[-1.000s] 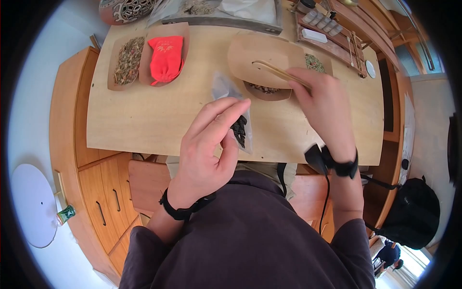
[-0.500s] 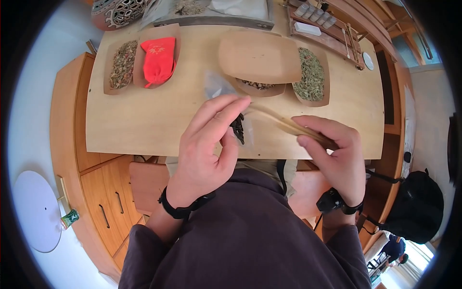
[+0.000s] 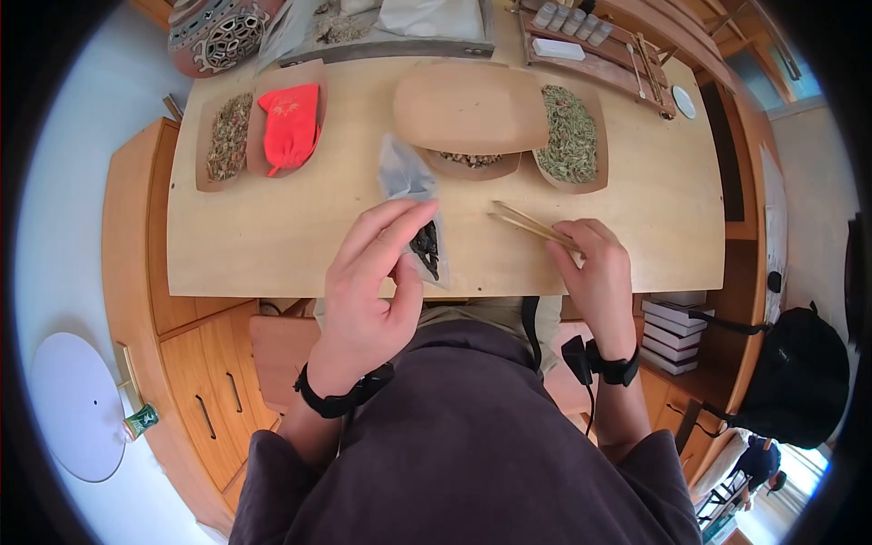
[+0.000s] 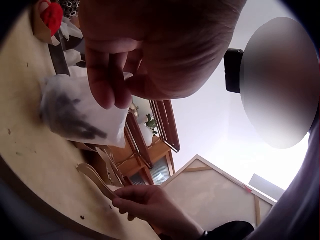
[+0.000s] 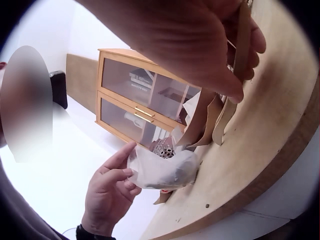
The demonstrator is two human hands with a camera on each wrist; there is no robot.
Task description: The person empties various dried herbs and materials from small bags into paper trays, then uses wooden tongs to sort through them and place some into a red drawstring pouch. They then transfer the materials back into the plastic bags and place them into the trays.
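My left hand (image 3: 368, 272) pinches the edge of a small translucent bag (image 3: 400, 168) near the table's front edge. Dark, elongated dried pieces (image 3: 424, 250) lie inside the bag, partly covered by my fingers in the head view. The right wrist view shows the bag (image 5: 170, 172) standing up from the tabletop, held at its upper edge. To its right, my right hand (image 3: 599, 268) grips a pair of wooden tweezers (image 3: 527, 221) between thumb and fingers. Their tips point left toward the bag, apart from it and low over the table.
Behind the bag, a brown paper tray (image 3: 472, 109) lies across another tray (image 3: 495, 168) of small pieces. A tray of dried green herbs (image 3: 568, 136) stands to its right. At left are a mixed-herb tray (image 3: 229, 141) and a red pouch (image 3: 291, 123). A wooden rack (image 3: 599, 64) stands behind.
My right hand has come down from the trays toward the front edge with the tweezers, uncovering the green herbs. The left hand keeps its hold on the bag. The head view has shifted slightly.
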